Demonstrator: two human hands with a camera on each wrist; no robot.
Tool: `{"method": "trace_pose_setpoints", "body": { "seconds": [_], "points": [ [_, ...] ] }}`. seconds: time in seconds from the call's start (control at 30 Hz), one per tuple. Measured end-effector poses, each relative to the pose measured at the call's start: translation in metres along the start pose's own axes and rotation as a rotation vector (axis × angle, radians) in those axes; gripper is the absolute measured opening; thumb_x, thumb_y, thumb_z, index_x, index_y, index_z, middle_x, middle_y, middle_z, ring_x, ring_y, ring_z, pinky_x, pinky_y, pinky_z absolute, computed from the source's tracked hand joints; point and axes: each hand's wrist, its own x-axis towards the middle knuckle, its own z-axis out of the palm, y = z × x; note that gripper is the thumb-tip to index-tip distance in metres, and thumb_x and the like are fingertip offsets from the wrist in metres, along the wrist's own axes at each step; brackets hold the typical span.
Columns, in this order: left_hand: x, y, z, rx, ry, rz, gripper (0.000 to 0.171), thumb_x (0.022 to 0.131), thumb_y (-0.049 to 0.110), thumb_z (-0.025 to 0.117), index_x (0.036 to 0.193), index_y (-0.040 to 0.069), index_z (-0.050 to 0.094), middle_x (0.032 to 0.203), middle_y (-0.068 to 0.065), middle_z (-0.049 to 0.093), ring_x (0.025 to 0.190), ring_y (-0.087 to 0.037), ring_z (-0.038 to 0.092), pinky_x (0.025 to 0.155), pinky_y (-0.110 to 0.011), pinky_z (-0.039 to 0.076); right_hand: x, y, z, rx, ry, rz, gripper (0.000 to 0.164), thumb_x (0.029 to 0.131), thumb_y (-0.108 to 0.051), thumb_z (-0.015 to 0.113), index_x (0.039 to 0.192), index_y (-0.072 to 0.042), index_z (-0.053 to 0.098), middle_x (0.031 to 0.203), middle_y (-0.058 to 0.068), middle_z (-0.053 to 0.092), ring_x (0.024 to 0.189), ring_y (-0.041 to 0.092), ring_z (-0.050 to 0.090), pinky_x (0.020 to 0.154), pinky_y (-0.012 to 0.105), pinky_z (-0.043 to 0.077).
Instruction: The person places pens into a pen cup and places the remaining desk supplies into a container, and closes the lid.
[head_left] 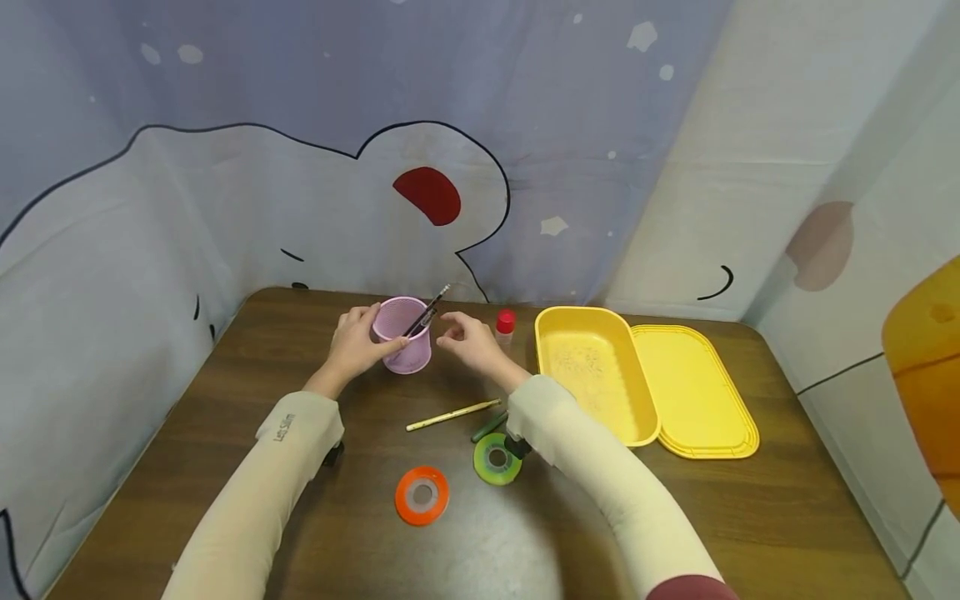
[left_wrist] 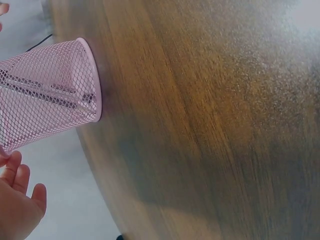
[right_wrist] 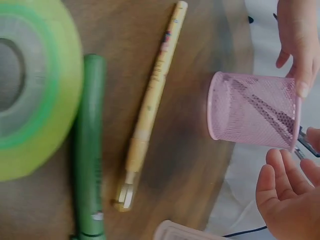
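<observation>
A pink mesh pen holder (head_left: 408, 358) stands upright near the table's back edge, with dark pens (head_left: 426, 318) leaning out of its right side. My left hand (head_left: 356, 340) grips the holder's rim from the left, thumb across the front and fingers behind. Just right of the holder, my right hand (head_left: 474, 343) is held with loosely bent fingers and nothing in them. In the right wrist view, the right hand's fingertips (right_wrist: 274, 156) are close to the rim, beside the pens. Through the mesh, the pens' lower ends show in the left wrist view.
A yellow pen (head_left: 453, 414), a green marker (head_left: 489, 427), a green tape roll (head_left: 497, 477) and an orange tape roll (head_left: 422, 496) lie in front. A red-capped bottle (head_left: 506, 323) stands behind the right hand. Rightward are a yellow tray (head_left: 651, 408) and its lid (head_left: 693, 392).
</observation>
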Motion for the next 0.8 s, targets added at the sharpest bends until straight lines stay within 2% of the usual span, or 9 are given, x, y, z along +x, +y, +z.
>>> {"method": "trace_pose_setpoints", "body": {
  "seconds": [0.23, 0.43, 0.8],
  "points": [
    [0.001, -0.002, 0.001, -0.003, 0.005, 0.004, 0.09, 0.07, 0.053, 0.064, 0.135, 0.0, 0.031, 0.128, -0.023, 0.038, 0.117, -0.037, 0.032, 0.093, -0.053, 0.029, -0.009, 0.015, 0.005, 0.024, -0.016, 0.019, 0.038, 0.081, -0.016, 0.062, 0.117, -0.007, 0.052, 0.09, 0.01, 0.064, 0.083, 0.017, 0.059, 0.069, 0.023, 0.046],
    [0.001, -0.001, 0.0, 0.004, -0.001, -0.003, 0.09, 0.07, 0.052, 0.064, 0.135, 0.0, 0.031, 0.128, -0.023, 0.038, 0.118, -0.037, 0.032, 0.093, -0.052, 0.03, -0.016, 0.027, 0.007, 0.039, -0.03, -0.003, 0.039, 0.081, -0.015, 0.062, 0.116, -0.001, 0.053, 0.087, 0.01, 0.062, 0.081, 0.018, 0.058, 0.071, 0.024, 0.046],
    [0.001, -0.001, 0.0, 0.011, 0.006, 0.018, 0.089, 0.071, 0.05, 0.065, 0.135, -0.001, 0.03, 0.128, -0.023, 0.038, 0.118, -0.037, 0.032, 0.094, -0.052, 0.029, -0.031, 0.042, 0.009, -0.032, -0.118, 0.001, 0.042, 0.08, -0.018, 0.064, 0.116, -0.001, 0.053, 0.097, 0.013, 0.061, 0.087, 0.021, 0.058, 0.076, 0.031, 0.047]
  ]
}}
